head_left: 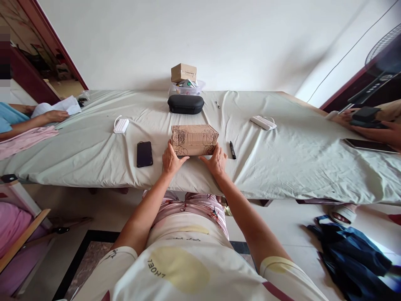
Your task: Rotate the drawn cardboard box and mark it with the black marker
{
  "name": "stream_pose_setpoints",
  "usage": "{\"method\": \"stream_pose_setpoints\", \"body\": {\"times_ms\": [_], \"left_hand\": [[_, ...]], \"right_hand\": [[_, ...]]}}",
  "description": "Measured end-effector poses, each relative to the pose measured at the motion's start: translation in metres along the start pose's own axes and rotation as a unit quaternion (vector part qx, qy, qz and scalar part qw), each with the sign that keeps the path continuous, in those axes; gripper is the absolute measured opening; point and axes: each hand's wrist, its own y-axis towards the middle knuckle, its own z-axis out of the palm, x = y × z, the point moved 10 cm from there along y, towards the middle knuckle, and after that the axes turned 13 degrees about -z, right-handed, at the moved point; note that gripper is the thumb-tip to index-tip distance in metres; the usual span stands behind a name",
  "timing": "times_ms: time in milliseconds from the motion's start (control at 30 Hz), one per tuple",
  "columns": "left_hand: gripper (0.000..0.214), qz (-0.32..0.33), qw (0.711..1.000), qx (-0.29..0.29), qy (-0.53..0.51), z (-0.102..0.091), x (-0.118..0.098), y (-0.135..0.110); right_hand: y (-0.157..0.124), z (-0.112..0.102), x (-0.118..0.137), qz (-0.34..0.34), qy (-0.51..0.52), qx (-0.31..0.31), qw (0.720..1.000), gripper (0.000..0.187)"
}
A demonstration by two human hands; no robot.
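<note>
A brown cardboard box (pixel 194 138) with dark printed patterns lies on the cloth-covered table (pixel 282 167) right in front of me. My left hand (pixel 171 159) rests against its near left corner with the thumb on the front face. My right hand (pixel 216 161) touches its near right corner, fingers against the front face. Both hands hold the box between them. A black phone (pixel 144 154) lies to the left of my left hand. A black marker (pixel 232 149) lies just right of my right hand.
A black zip case (pixel 186 104), a clear tub with a small carton (pixel 184 72) on top, two white devices (pixel 120 125) (pixel 263 122) and a pen (pixel 217 104) lie farther back. Other people's hands show at the left (pixel 54 116) and right (pixel 376 125) edges. A fan stands at the far right.
</note>
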Motion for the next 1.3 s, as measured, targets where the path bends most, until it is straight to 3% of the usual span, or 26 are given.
{"method": "stream_pose_setpoints", "body": {"times_ms": [233,400,500,567,667,800,933,1067,1300], "left_hand": [[0.108,0.008,0.999,-0.033,-0.033,-0.011,0.003,0.002],[0.057,0.019,0.994,-0.073,-0.082,-0.029,0.006,0.004],[0.047,0.034,0.986,-0.105,-0.124,-0.040,0.006,0.002],[0.045,0.031,0.984,-0.111,-0.135,-0.042,0.006,0.002],[0.037,0.008,0.991,-0.074,-0.107,-0.031,0.007,0.005],[0.020,-0.033,0.999,0.005,-0.012,-0.009,0.010,0.008],[0.028,-0.054,0.990,0.058,0.114,0.005,0.010,0.006],[0.026,-0.067,0.977,0.090,0.180,0.008,0.010,0.004],[0.018,-0.083,0.977,0.096,0.170,0.005,0.015,0.006]], "right_hand": [[0.004,-0.009,0.001,-0.015,0.028,-0.008,0.999,0.091],[0.002,-0.042,0.000,-0.047,0.071,-0.111,0.990,0.070],[-0.003,-0.059,0.004,-0.081,0.117,-0.183,0.973,0.055],[-0.004,-0.060,0.000,-0.073,0.137,-0.199,0.968,0.049],[-0.001,-0.042,-0.014,-0.014,0.151,-0.148,0.977,0.045],[0.001,-0.005,-0.028,0.044,0.111,-0.008,0.993,0.036],[-0.002,0.012,-0.028,0.048,0.011,0.080,0.996,0.038],[-0.003,0.013,-0.027,0.038,-0.006,0.088,0.995,0.040],[-0.002,0.012,-0.029,0.030,0.030,0.076,0.996,0.039]]}}
